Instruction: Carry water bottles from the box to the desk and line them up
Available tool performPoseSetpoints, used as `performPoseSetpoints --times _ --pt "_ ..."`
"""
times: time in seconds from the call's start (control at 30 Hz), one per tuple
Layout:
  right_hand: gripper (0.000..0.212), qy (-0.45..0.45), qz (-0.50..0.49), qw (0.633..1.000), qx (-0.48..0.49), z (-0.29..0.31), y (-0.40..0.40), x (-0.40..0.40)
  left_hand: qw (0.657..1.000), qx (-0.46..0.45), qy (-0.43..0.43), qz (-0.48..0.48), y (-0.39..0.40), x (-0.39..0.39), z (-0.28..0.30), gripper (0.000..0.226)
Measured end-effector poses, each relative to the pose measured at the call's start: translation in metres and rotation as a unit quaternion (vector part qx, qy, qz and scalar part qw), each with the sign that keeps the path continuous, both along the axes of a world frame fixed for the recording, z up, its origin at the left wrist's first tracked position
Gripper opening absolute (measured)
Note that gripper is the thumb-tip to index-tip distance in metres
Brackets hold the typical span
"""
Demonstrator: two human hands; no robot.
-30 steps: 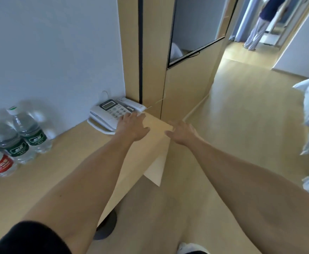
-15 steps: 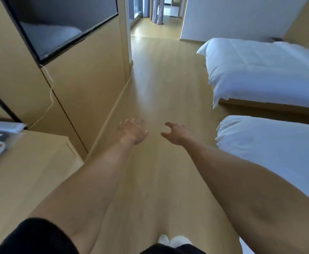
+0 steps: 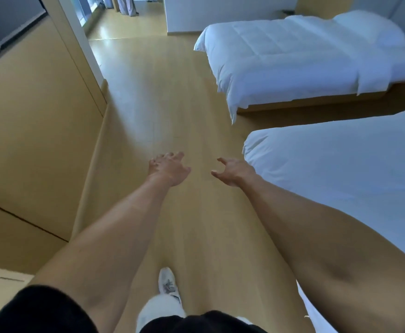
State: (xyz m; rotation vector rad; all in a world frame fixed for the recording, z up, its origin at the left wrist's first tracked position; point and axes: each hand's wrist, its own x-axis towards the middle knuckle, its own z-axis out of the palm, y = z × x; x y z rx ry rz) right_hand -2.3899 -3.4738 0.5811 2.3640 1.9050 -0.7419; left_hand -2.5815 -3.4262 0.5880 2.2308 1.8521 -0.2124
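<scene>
**Bottles out of view; both hands bare over the floor**

Bottles: we see none in the head view, and neither the box nor the full desk shows, so we cannot say where they are. Only a pale corner of the desk [image 3: 2, 276] sits at the lower left edge, with a thin dark line on it.

Our left hand [image 3: 169, 168] is held out in front, palm down, fingers loosely spread and slightly bent, holding nothing. Our right hand [image 3: 235, 171] is level with it and just apart, thumb and fingers curved inward in a wide claw, also holding nothing. Neither hand touches anything; both hang above the floor [image 3: 163, 99], which is light wood planking.

Both forearms are bare. A black sleeve [image 3: 35, 311] covers the left upper arm at the bottom edge. Below the arms we see one white shoe [image 3: 169, 283] on the floor, toe pointing forward.

To the left stands a wooden cabinet [image 3: 30, 131] with a dark screen [image 3: 6, 25] at the top corner. To the right are two beds in white linen: a near bed [image 3: 341, 169] just beside the right hand, and a far bed [image 3: 293, 56] beyond it with a pillow [image 3: 369, 28] at its head. A doorway [image 3: 124, 18] opens at the far end.
</scene>
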Motion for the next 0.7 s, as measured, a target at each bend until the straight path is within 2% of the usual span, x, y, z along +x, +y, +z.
performPoseSetpoints --times 0.13,0.33,0.7 --pt "0.069 -0.011 -0.004 1.000 -0.013 -0.004 0.052 0.006 0.999 -0.030 -0.036 -0.013 0.058 0.008 -0.012 0.064" --pt "0.072 -0.046 0.021 0.997 -0.050 -0.012 0.172 -0.018 0.998 -0.039 -0.041 -0.019 0.174 -0.012 -0.025 0.063" --pt "0.070 -0.087 -0.001 0.994 -0.058 0.011 0.364 -0.045 0.997 -0.049 -0.046 -0.048 0.374 -0.032 -0.009 0.063"
